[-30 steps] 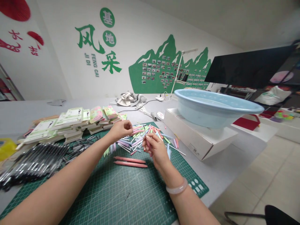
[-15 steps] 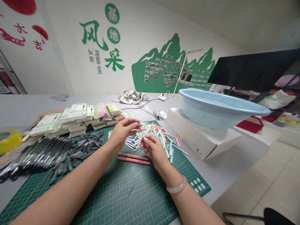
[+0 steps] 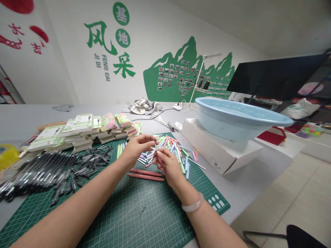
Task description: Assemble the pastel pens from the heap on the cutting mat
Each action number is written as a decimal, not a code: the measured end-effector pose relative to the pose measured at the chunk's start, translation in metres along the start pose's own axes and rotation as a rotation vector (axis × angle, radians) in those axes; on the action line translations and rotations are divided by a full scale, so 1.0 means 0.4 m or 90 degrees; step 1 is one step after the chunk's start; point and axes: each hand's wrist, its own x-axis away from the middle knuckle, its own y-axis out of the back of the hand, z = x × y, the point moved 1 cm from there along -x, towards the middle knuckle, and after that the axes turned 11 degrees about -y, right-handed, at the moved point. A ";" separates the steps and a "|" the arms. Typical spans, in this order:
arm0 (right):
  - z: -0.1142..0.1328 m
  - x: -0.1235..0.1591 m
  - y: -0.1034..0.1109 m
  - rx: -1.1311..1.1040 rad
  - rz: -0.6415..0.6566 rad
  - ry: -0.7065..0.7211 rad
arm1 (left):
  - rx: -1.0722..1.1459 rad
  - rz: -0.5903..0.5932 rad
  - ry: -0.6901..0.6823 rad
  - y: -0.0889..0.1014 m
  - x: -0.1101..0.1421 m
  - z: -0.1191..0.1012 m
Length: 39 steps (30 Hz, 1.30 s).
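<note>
My right hand (image 3: 170,168) is closed around a pink pen barrel (image 3: 160,161), mostly hidden by the fingers. A thin dark pen refill (image 3: 156,147) sticks up from it. Thumb and fingertips of my left hand (image 3: 137,148) are pinched at the refill's upper end, almost touching the right fingers. Just below the hands, two salmon-pink pens (image 3: 146,175) lie side by side on the green cutting mat (image 3: 124,217). Behind the hands spreads a heap of pastel pen parts (image 3: 178,148). A tiny thin dark piece (image 3: 142,210) lies nearer to me on the mat.
Rows of black pens (image 3: 46,168) and a pile of small boxes (image 3: 80,125) lie to the left, with a yellow tape roll (image 3: 9,156) at the edge. On the right a blue basin (image 3: 238,119) stands on a white carton (image 3: 219,151). Crumpled cloth (image 3: 144,106) lies farther back.
My left hand has moved right and its fingertips have come to the refill's upper end, then down closer to the right hand. My right hand keeps the pink barrel. The view has shifted slightly.
</note>
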 end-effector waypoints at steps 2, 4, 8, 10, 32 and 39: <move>0.001 0.000 -0.004 -0.006 0.011 -0.004 | 0.033 0.010 0.021 0.000 -0.001 0.007; 0.001 0.001 -0.009 -0.014 0.026 -0.003 | 0.057 0.018 0.028 0.000 -0.003 0.013; -0.003 0.004 -0.017 -0.036 0.072 0.008 | 0.040 0.001 0.009 0.002 -0.004 0.019; -0.005 0.006 -0.019 -0.069 0.093 0.007 | 0.021 -0.014 0.001 0.002 -0.003 0.017; -0.003 0.004 -0.011 -0.155 0.087 -0.054 | -0.102 -0.046 -0.058 -0.020 0.003 -0.048; -0.001 0.008 -0.010 -0.186 0.086 -0.058 | -0.078 -0.043 -0.064 -0.019 0.004 -0.050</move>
